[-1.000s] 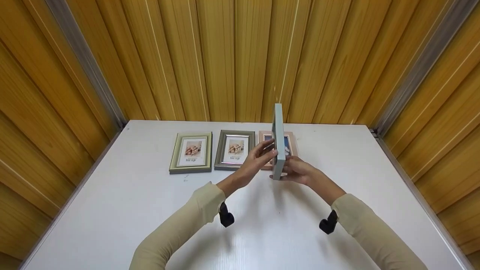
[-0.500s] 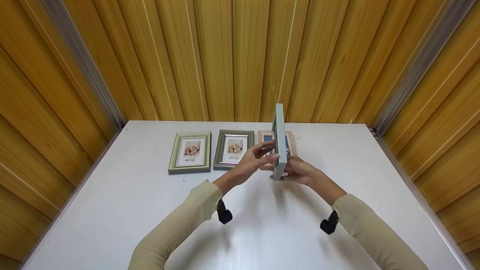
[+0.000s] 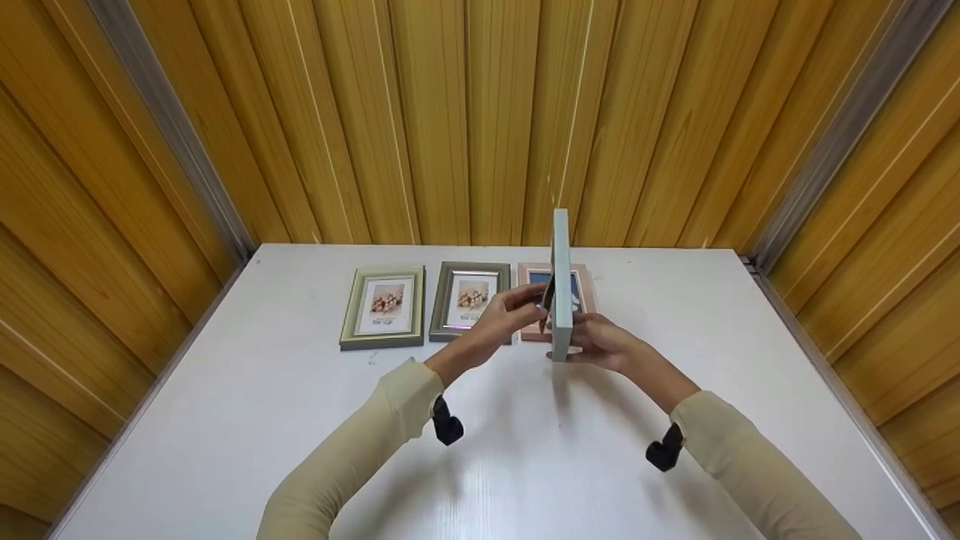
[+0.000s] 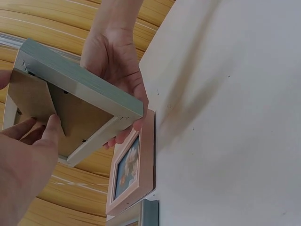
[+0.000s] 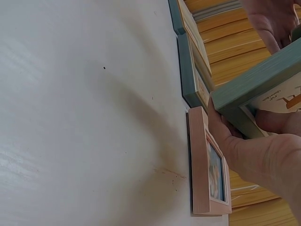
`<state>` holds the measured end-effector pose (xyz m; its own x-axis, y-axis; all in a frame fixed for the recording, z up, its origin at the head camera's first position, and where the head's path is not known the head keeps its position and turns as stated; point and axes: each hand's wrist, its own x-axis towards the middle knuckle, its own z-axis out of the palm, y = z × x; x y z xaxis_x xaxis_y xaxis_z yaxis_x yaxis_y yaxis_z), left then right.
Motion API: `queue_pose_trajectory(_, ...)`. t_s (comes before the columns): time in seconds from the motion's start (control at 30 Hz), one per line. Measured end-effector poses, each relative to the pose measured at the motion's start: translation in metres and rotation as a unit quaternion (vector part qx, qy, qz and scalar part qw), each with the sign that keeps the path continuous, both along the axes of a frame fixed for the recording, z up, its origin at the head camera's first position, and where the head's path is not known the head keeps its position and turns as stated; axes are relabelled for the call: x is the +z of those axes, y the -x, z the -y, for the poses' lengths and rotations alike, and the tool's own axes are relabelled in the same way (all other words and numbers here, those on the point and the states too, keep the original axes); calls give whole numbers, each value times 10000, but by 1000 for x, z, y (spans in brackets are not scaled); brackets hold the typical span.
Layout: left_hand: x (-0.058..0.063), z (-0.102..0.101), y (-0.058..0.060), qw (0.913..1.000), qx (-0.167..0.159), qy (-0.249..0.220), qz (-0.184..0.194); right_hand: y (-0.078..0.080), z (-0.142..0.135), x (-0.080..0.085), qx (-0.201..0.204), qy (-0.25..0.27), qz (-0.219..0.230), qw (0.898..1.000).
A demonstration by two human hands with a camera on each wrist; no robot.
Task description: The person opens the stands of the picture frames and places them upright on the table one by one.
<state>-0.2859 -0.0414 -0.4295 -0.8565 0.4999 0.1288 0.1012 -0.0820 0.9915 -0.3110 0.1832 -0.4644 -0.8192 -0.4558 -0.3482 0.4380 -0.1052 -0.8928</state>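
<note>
A pale blue-green picture frame (image 3: 561, 277) is held upright above the table, edge-on in the head view. Its brown back with a brown stand flap (image 4: 32, 96) shows in the left wrist view, the flap tilted out from the backing. Thumb and fingers of my left hand (image 3: 495, 328) pinch that flap. My right hand (image 3: 611, 345) grips the frame's lower part, thumb on the printed front and fingers round the edge, as the right wrist view shows. Behind it lies a pink picture frame (image 3: 587, 292), partly hidden.
To the left, a grey-green picture frame (image 3: 439, 322) and a light green picture frame (image 3: 345, 322) lie face up in a row with the pink one on the white table (image 3: 225, 420). Wood-patterned walls (image 3: 435, 120) stand behind and at both sides.
The stand flap has swung out from the frame's back, with my left fingers drawn slightly left on it. The frame has turned a little more edge-on; my right hand keeps its grip.
</note>
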Motion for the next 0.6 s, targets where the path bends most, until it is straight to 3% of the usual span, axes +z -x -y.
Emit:
queue_pose_trajectory(0.33,0,3,2,9989,443,-39,154,-4,-3,4,-31,-276,16,9996)
queue_pose_trajectory(0.6,1,4,6,9987,374,-292,179,-7,-8,8,213,-64,67,9997)
